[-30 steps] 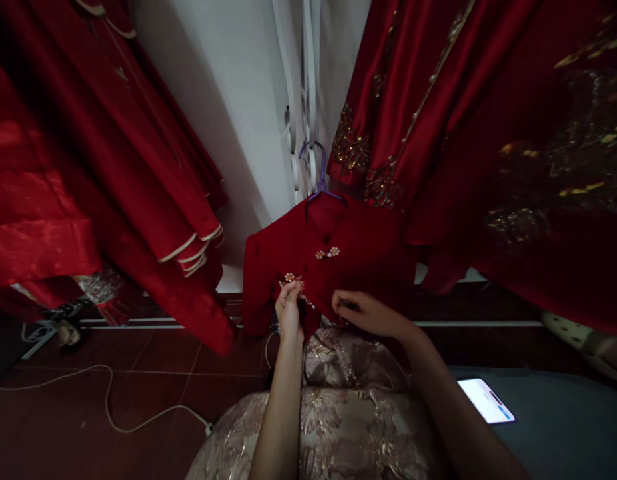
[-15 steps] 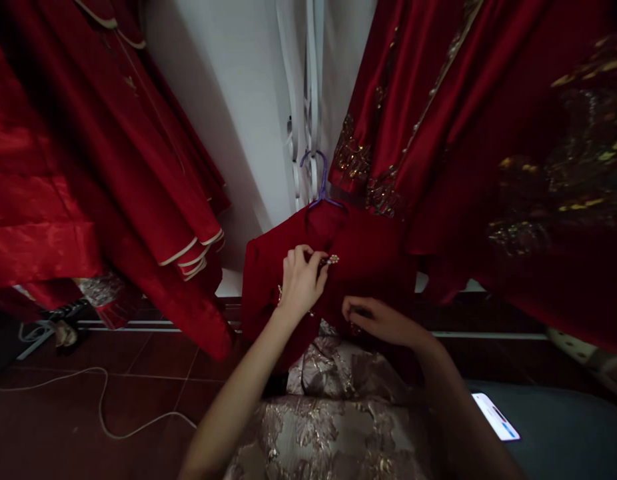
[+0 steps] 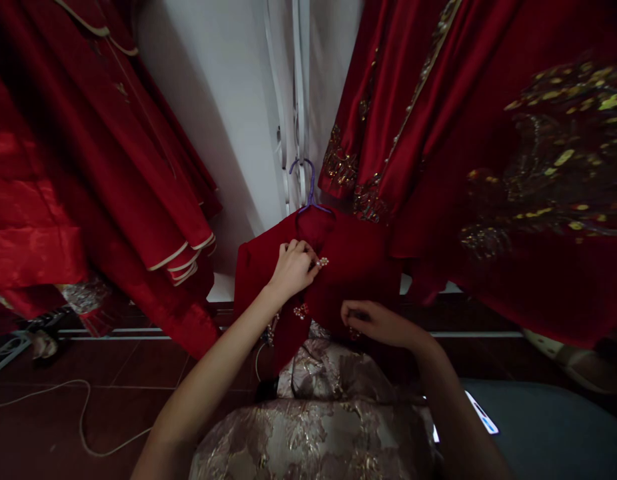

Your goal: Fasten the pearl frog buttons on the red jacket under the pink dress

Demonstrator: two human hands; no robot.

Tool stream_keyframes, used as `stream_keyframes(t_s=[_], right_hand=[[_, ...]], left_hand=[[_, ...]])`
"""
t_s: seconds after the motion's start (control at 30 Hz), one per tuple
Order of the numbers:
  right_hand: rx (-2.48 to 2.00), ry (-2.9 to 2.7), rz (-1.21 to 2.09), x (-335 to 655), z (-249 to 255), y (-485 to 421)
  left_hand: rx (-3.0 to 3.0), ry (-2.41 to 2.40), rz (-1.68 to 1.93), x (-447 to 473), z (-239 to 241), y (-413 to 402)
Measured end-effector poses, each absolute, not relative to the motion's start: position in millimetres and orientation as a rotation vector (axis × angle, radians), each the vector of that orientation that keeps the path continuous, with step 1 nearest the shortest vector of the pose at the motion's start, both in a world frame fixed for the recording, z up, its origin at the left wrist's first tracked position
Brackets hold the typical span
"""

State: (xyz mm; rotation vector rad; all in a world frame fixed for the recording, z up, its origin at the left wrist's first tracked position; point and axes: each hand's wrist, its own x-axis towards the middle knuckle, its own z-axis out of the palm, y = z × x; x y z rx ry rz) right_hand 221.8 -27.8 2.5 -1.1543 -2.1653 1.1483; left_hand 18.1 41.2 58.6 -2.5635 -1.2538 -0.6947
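A small dark red jacket [image 3: 361,260] hangs on a purple hanger [image 3: 308,190] against a white wall. My left hand [image 3: 291,267] is closed, pinching the upper beaded clasp [image 3: 322,262] near the collar. A second beaded clasp [image 3: 301,311] shows lower on the front. My right hand [image 3: 376,322] is closed on the jacket's lower front edge. Below the jacket spreads a pale gold brocade skirt [image 3: 318,427].
Long red garments [image 3: 103,173] hang at the left. A red robe with gold embroidery [image 3: 513,160] hangs at the right. A white cable [image 3: 78,427] lies on the dark red tiled floor. A lit phone [image 3: 481,413] rests on a grey surface [image 3: 558,433].
My left hand rose from the lower clasp to the upper one by the collar. My right hand kept its hold on the lower front edge. The view shifted slightly.
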Motion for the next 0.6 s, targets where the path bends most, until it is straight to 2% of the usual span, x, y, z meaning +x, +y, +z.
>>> stream_keyframes(t_s=[0.33, 0.6], right_hand=[[-1.177, -2.133, 1.087, 225, -1, -27], [-1.175, -2.093, 1.11, 223, 4, -30]], left_hand=[[-2.599, -1.125, -0.851, 14, 52, 51], [-2.555, -1.033, -0.722, 14, 55, 55]])
